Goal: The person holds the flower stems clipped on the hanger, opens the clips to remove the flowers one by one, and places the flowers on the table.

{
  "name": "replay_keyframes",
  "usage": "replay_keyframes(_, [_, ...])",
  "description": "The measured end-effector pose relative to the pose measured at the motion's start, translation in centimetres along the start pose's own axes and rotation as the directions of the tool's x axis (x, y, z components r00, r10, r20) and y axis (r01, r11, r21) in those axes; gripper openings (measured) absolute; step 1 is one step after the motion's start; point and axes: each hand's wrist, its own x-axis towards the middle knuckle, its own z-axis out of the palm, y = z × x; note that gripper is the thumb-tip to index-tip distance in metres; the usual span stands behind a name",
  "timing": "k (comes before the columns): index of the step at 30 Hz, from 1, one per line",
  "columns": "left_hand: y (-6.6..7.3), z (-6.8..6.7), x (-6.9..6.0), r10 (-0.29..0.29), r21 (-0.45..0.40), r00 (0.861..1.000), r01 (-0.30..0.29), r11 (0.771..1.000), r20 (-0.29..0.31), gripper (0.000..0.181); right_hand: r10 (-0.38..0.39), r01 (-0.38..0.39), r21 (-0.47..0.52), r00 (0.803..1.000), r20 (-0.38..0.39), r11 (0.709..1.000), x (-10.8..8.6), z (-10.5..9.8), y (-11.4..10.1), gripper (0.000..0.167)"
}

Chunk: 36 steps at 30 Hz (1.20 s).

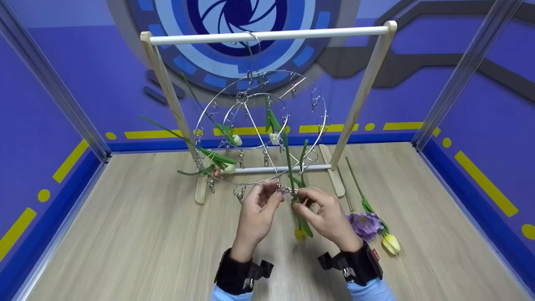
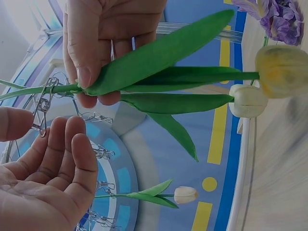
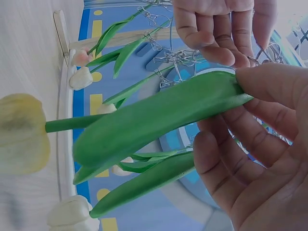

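Observation:
A round wire hanger with metal clips (image 1: 256,129) hangs from a rack's white top bar (image 1: 271,36). My left hand (image 1: 257,213) pinches one metal clip (image 2: 43,105) at the hanger's front edge. Beside it, my right hand (image 1: 326,213) pinches the green stem of a yellow tulip (image 3: 21,134), whose bloom points down. The stem crosses the clip in the left wrist view; whether the clip grips it, I cannot tell. Several other tulips hang bloom-down from the hanger, among them a white tulip (image 1: 236,140) and another white tulip (image 2: 248,101).
Right of my right hand, a purple flower (image 1: 367,225) and a pale yellow tulip (image 1: 391,244) lie on the wooden tabletop (image 1: 138,242). The rack's wooden legs (image 1: 363,96) stand on the table. Blue printed panels enclose the back and sides.

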Motion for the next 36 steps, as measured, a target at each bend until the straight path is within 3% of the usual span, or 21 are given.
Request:
replay_keyframes(12, [0.0,-0.09,0.04,0.055,0.13,0.997,-0.049,0.99,-0.045,0.021,-0.05,0.05,-0.012,0.998,-0.034,0.999,0.2,0.03,-0.06,0.016])
replay_keyframes(19, [0.07,0.04,0.01,0.062,0.143,0.997,-0.054,0.988,-0.052,0.018,-0.039,0.037,-0.029,0.999,-0.038,0.999,0.06,-0.07,0.1,0.017])
replay_keyframes(26, [-0.1,0.02,-0.05,0.105,0.153,0.993,-0.095,0.984,-0.056,0.014,-0.041,0.039,-0.056,0.998,-0.038,0.998,-0.11,-0.14,0.29,0.019])
replay_keyframes(36, [-0.22,0.01,-0.04,0.125,0.149,0.991,-0.117,0.982,-0.048,0.015,-0.06,0.059,-0.025,0.997,-0.038,0.998,-0.03,-0.16,0.27,0.018])
